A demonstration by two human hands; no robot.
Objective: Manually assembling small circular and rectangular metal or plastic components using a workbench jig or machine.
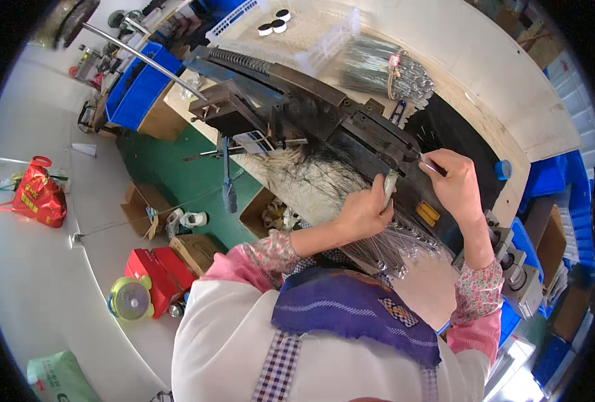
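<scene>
At the far left of the frame a red bag (pixel 39 195) lies on the pale floor, and lower down, left of centre, sit a red box (pixel 155 269) and a round yellow-green fan (pixel 130 299). In the upper left a blue crate (pixel 138 87) stands beside the long dark metal machine (pixel 297 107), which runs diagonally from the upper left toward the centre right across the wooden tabletop (pixel 485 87). A white plastic basket (pixel 311 30) sits at the top centre, with a bundle of silvery wires (pixel 384 70) just to its right.

At the centre, the left hand (pixel 364 211) is clenched around a slim pale tool (pixel 389 187) that points up toward the machine's edge; thin wires (pixel 391 244) fan out beneath this hand.

Right of centre, the right hand (pixel 455 181) has its fingers pinched on a thin metal rod (pixel 428 163) lying against the machine's dark rail. The two hands are near each other but apart. At the right edge of the frame stand more blue bins (pixel 545 177).
</scene>
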